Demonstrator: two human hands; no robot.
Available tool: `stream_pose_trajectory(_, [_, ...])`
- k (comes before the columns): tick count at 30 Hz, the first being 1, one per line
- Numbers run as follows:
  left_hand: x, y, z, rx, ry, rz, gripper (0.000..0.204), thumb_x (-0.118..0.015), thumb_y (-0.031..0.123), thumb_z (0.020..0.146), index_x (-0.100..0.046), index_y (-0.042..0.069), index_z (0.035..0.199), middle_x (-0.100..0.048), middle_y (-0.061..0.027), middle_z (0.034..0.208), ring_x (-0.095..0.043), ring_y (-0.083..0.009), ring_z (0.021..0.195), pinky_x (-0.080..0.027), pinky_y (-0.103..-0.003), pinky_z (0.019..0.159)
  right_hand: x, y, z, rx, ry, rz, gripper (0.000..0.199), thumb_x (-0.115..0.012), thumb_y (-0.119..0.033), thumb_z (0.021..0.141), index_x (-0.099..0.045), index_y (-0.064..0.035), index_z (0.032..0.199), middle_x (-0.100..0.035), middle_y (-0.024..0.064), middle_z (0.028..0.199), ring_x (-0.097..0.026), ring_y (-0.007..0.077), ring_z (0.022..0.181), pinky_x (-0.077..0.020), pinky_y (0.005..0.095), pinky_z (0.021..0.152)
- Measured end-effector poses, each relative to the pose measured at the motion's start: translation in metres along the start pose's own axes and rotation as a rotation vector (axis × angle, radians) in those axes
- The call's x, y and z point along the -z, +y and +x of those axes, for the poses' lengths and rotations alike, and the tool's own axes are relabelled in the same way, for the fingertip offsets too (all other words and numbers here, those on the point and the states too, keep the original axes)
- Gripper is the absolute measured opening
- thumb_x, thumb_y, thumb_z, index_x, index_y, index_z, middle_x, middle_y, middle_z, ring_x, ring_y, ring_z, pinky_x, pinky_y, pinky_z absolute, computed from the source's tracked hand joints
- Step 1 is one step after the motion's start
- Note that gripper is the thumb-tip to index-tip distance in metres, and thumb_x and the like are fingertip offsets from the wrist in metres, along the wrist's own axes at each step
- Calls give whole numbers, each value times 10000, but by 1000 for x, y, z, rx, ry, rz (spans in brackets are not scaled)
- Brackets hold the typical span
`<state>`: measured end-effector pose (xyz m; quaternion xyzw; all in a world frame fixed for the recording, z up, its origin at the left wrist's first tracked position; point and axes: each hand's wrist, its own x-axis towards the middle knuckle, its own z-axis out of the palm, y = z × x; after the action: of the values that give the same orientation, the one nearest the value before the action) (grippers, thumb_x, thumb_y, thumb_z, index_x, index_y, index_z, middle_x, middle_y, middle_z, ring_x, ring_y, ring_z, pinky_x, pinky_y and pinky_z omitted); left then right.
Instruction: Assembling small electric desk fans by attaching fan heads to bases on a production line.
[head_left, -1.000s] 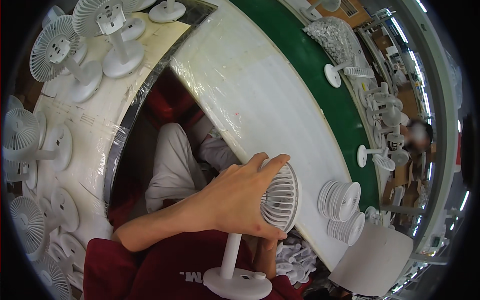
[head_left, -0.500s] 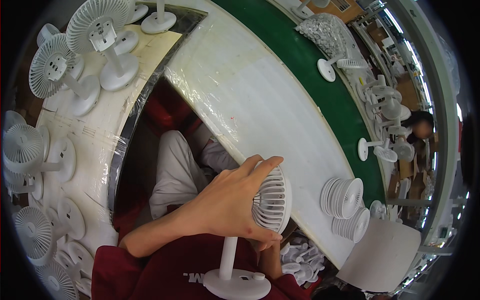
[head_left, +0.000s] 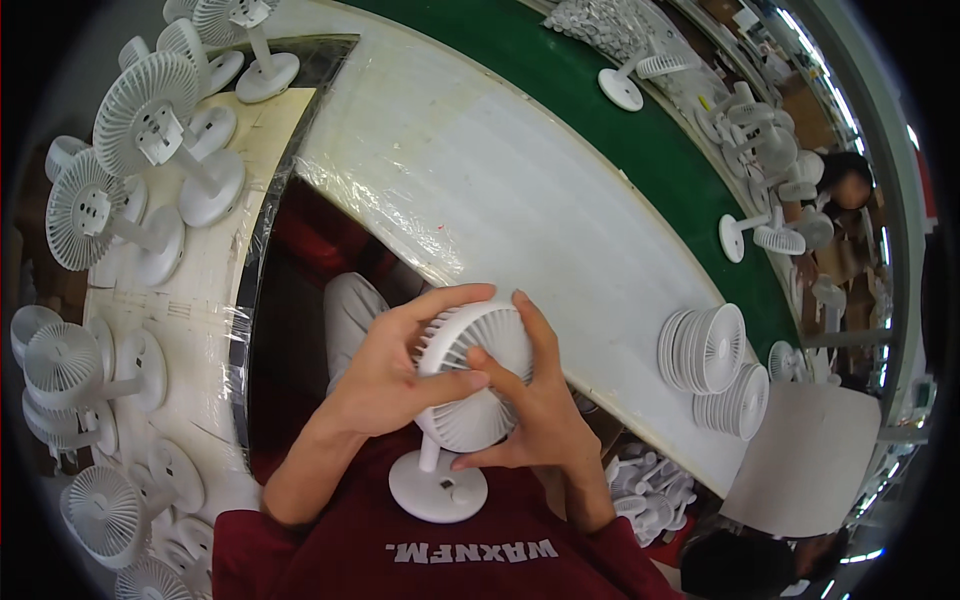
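Note:
A small white desk fan (head_left: 476,410) is held up in front of my chest, its round ribbed head gripped from both sides. My left hand (head_left: 395,375) wraps the left side of the head, thumb across the grille and fingers over the top rim. My right hand (head_left: 540,405) clasps the right side, one finger along the upper rim and the thumb over the front ribs. Below the head, a short stem runs down to the round base (head_left: 438,487), which has a small knob.
Many white fans (head_left: 150,115) stand on the side table at left. The white worktop (head_left: 480,190) bears two stacks of round grilles (head_left: 703,347) at right. Beyond runs a green belt (head_left: 560,110) with fans; white parts (head_left: 650,490) fill a bin below. Another person sits far right.
My right hand has come up onto the fan head, which my left hand alone was seen gripping. The fan has turned, its ribbed front now facing up, and moved slightly left.

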<state>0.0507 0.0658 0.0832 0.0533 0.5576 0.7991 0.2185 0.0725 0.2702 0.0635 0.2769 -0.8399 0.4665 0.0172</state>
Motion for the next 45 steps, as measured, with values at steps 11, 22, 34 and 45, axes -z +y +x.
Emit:
stream_pose_trajectory(11, [-5, -31, -43, -532, 86, 468, 736, -693, -78, 627, -547, -20, 1346, -543, -220, 1388, -566, -335, 1231, -447, -377, 1038, -58, 29, -1, -406, 362, 793, 558, -396, -451, 987, -622, 53, 1066, -650, 173, 1011, -577, 200, 860, -472, 320, 772])
stream_pose_trajectory(22, [-5, -39, -57, -490, 141, 430, 687, -709, -61, 603, -585, -26, 1278, -506, -260, 1426, -550, -355, 1272, -440, -401, 1063, -67, 13, 4, -317, 401, 600, 576, -318, -397, 1023, -650, 65, 937, -672, 149, 821, -550, 156, 661, -445, 249, 650])
stream_pose_trajectory(34, [-1, -27, -72, -536, 115, 349, 657, -724, -68, 583, -599, -30, 1226, -571, -308, 1331, -621, -385, 1180, -501, -404, 998, -65, -19, 4, -406, 429, 793, 524, -326, -338, 1013, -651, 48, 871, -658, 112, 780, -519, 137, 659, -421, 245, 631])
stream_pose_trajectory(45, [22, -58, -65, -480, 149, 349, 648, -721, -67, 602, -602, -1, 1235, -583, -260, 1338, -609, -360, 1197, -476, -389, 1022, -102, 20, -3, -412, 391, 600, 639, -278, -456, 1013, -630, 47, 836, -644, 118, 763, -512, 154, 644, -423, 282, 633])
